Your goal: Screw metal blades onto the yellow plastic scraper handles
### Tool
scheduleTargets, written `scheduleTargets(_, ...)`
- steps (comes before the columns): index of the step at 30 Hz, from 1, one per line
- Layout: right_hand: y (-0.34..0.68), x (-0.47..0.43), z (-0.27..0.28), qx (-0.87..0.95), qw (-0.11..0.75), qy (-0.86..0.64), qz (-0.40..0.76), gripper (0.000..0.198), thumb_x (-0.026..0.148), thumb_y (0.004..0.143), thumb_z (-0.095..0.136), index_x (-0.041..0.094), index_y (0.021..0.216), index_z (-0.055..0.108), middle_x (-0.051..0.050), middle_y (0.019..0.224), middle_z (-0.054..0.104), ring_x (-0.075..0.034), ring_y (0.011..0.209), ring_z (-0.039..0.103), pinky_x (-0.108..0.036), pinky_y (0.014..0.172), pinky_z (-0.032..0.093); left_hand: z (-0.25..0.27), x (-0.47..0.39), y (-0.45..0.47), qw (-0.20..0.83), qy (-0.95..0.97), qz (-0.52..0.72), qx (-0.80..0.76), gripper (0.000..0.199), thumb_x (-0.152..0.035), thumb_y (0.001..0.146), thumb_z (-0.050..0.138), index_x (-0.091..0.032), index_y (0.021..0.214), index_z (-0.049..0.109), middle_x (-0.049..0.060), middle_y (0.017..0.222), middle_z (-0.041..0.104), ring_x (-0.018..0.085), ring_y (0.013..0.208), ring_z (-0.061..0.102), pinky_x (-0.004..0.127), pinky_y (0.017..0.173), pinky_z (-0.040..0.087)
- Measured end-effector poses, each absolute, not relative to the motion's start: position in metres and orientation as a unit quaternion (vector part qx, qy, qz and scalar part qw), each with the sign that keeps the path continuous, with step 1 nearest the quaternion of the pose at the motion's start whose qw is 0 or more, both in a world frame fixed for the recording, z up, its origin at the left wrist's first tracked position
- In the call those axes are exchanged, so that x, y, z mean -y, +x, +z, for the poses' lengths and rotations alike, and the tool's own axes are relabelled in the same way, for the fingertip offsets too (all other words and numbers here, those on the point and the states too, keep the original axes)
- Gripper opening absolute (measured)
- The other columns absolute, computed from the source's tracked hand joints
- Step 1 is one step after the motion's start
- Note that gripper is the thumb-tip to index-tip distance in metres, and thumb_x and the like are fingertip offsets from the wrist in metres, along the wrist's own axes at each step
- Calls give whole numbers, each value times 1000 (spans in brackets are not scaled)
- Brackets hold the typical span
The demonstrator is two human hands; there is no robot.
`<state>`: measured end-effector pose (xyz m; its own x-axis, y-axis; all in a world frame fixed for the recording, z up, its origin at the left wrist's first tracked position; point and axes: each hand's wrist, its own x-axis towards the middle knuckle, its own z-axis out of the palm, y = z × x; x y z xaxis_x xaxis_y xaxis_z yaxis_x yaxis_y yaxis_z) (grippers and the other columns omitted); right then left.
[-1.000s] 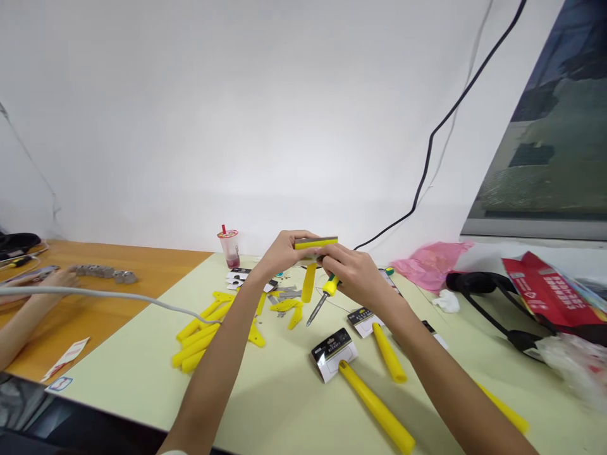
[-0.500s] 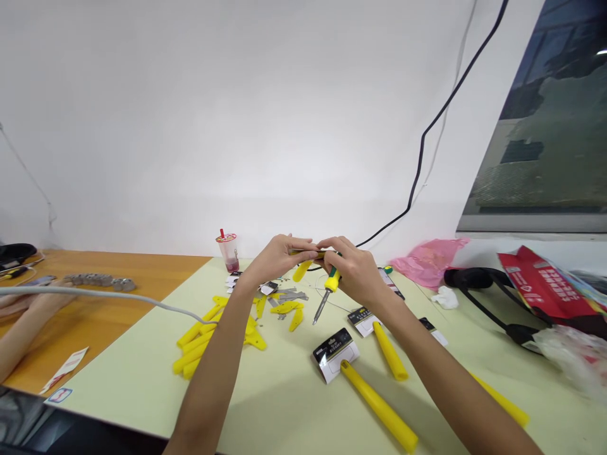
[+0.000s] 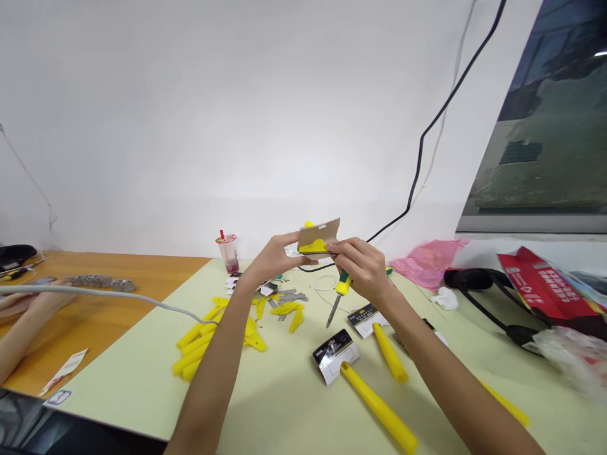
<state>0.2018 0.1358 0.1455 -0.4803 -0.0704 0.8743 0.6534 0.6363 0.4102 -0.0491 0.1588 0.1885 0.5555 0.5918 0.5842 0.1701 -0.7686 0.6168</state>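
Between both hands, above the table, is a yellow scraper (image 3: pixel 312 247) with its head against a folded brown cardboard sleeve (image 3: pixel 331 231). My left hand (image 3: pixel 275 258) grips the left end of the scraper and sleeve, thumb below and fingers above. At the right end, my right hand (image 3: pixel 364 268) pinches the sleeve. Tucked in that same hand is a green and yellow screwdriver (image 3: pixel 342 286), its metal shaft pointing down. Carded yellow scrapers (image 3: pixel 379 407) lie below on the table, by my right forearm. Left of my left forearm is a pile of yellow handles (image 3: pixel 193 351).
Yellow heads (image 3: pixel 287 308) and grey blades (image 3: pixel 293 296) lie mid-table. A drink cup (image 3: pixel 230 254) stands at the back. A pink bag (image 3: pixel 429 262) and black headphones (image 3: pixel 493 309) are to the right. A grey cable (image 3: pixel 142 299) crosses the left. Another person's hand (image 3: pixel 50 300) is far left.
The scraper has been turned over in my hands; its handle hung below and now shows above. The sleeve's brown inside has come into view. My right hand has moved slightly right with the screwdriver.
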Motion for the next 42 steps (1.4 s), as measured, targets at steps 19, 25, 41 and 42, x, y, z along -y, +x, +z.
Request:
scheduleTargets(19,203,-124,169,695,576,-373,216,70,64,77,90,23,59,36,-5,79,70,-15,65,53,-31,58,39,191,-156,-50,371,797,426,-213,40,-43,85,90,-15,111,82,12,102,80,22,89,73,32,77,58)
scheduleTargets(25,202,-120,171,678,574,-403,219,71,61,72,95,23,59,37,1,67,57,-11,60,42,-29,53,30,196,-148,-51,365,807,394,-244,42,-40,81,93,-15,111,77,7,94,77,18,81,71,26,68,57)
scheduleTargets(41,231,-26,42,788,331,-478,203,44,51,95,78,23,65,60,-10,103,78,-23,88,74,-38,82,56,50,-146,-76,648,482,445,-388,44,-30,74,98,-15,109,75,10,99,80,23,84,79,37,74,71)
scheduleTargets(42,226,-16,33,796,305,-479,211,42,48,94,80,22,66,61,-10,108,78,-25,96,76,-39,88,57,40,-140,-76,664,459,443,-390,41,-26,76,97,-15,109,75,11,101,81,23,85,79,36,75,71)
